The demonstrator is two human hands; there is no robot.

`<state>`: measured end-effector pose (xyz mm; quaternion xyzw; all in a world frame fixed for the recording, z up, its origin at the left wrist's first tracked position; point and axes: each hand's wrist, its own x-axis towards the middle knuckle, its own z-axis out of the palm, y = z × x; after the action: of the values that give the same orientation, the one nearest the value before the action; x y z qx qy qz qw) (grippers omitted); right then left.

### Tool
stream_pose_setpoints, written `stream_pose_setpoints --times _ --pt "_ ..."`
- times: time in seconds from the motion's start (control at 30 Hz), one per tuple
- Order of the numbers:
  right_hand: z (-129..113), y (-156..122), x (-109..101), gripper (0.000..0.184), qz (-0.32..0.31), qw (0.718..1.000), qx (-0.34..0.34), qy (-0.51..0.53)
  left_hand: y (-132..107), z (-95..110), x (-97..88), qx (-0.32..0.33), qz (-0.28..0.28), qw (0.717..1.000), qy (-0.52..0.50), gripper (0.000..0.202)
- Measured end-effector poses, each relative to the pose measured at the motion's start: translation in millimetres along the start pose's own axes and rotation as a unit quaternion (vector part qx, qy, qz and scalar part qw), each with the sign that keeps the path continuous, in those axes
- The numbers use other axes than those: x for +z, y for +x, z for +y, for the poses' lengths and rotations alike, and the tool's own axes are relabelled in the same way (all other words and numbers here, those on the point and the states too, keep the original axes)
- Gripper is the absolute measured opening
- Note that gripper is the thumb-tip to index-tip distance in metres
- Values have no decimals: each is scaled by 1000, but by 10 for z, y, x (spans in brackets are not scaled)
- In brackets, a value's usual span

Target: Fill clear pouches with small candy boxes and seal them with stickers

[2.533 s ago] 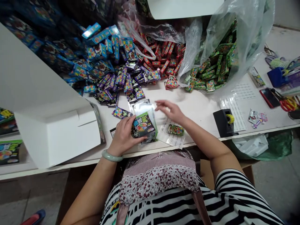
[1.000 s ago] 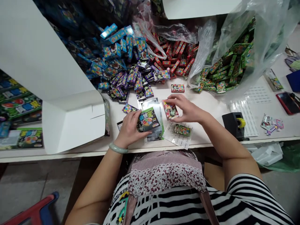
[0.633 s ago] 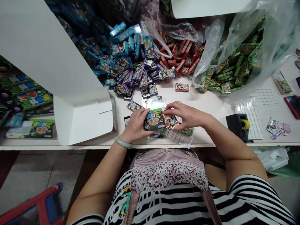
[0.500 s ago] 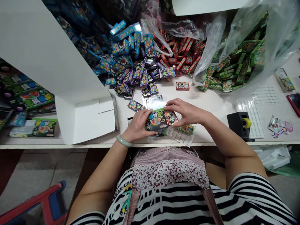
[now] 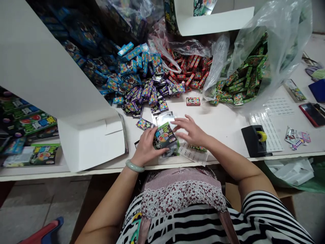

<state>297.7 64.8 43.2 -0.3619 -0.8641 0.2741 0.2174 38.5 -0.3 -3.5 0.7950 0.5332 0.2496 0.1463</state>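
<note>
My left hand (image 5: 146, 145) grips a flat black printed box (image 5: 164, 136) with a green edge, thumb along its lower side. The box lies tilted near the table's front edge. Just right of it, my right hand (image 5: 192, 131) hovers with fingers apart and nothing visible in them. Below that hand lie a sticker sheet (image 5: 195, 156) and a small green packet (image 5: 198, 148), partly covered. Clear plastic shows beneath the box. A purple packet (image 5: 144, 124) rests beyond my left fingers, and a small red box (image 5: 193, 101) lies farther back.
Piles of blue boxes (image 5: 128, 66), purple packets (image 5: 152, 91), red boxes (image 5: 194, 73) and green boxes (image 5: 240, 83) fill the back, partly in clear bags. A large white carton (image 5: 99, 142) stands left. A tape dispenser (image 5: 254, 140) and a phone (image 5: 312, 114) are at right.
My right hand has come off the box, its fingers spreading. The box has turned in my left hand, and the small dark-and-red printed piece at its right side no longer shows. The camera view has shifted.
</note>
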Motion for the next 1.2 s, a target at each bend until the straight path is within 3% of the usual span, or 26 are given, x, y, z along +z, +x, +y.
stream_pose_setpoints --times 0.13,0.2,0.27,0.37,0.5,0.67,0.77,0.83,0.97,1.1,1.2 --pt "522 678 -59 43 168 971 161 -47 7 31 7 -13 11 1000 2 96" --pt "787 1083 -38 58 207 938 268 -77 1 61 6 -10 10 1000 -1 95" --pt "980 1409 12 62 221 910 341 -83 -13 82 -6 -11 9 1000 -3 97" --pt "1158 1630 80 56 242 896 370 -43 -49 65 -48 -20 8 1000 -1 98" --pt "1331 1411 63 39 263 909 321 47 -89 -27 -112 -22 20 1000 9 97" --pt "1431 701 13 30 149 946 285 45 -59 -92 -74 -2 21 1000 10 96" --pt "1396 340 44 36 155 950 272 -19 -33 -64 -21 2 8 1000 10 97" --pt "1338 189 79 49 155 952 259 -51 -29 -39 -6 -2 -3 1000 15 98" --pt "1178 91 164 86 79 955 264 -107 -26 -5 -12 -12 -20 999 27 98" --pt "1039 113 184 73 91 949 265 -143 10 26 -18 -17 -25 999 30 99" --pt "886 53 67 69 117 966 188 -131 37 44 -34 -24 -21 999 31 97"
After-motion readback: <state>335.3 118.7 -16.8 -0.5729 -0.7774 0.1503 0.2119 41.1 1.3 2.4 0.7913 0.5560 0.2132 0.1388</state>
